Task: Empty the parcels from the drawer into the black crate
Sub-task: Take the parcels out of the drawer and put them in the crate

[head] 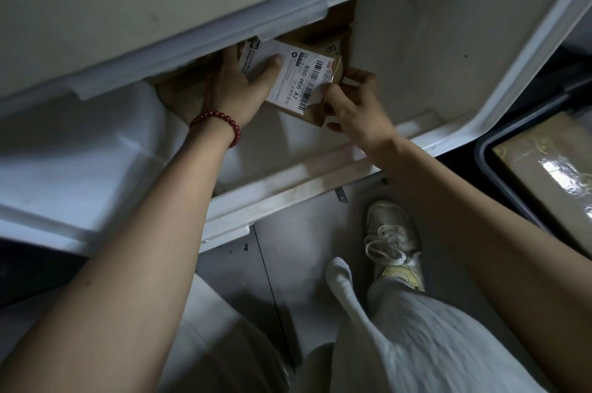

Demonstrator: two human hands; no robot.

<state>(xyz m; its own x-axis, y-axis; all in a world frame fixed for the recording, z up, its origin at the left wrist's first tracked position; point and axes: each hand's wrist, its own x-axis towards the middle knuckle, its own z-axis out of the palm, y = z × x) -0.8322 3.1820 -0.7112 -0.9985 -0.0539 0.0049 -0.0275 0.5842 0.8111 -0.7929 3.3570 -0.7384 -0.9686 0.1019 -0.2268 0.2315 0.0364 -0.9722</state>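
A small brown cardboard parcel [301, 82] with a white barcode label lies inside the open white drawer [448, 72], partly under the cabinet's overhang. My left hand [238, 85] grips its left side, thumb on the label. My right hand [355, 98] pinches the parcel's right edge and lower corner. More brown parcels [323, 30] sit behind it, deeper in the drawer and half hidden. Another brown parcel [182, 94] lies under my left hand. The black crate [499, 187] stands on the floor at the right, with a taped brown box [551, 168] inside.
The white cabinet front [128, 8] overhangs the drawer's back. The drawer's front rim [288, 187] runs below my forearms. My foot in a white sneaker [392, 239] and grey trouser legs stand on the grey floor beside the crate.
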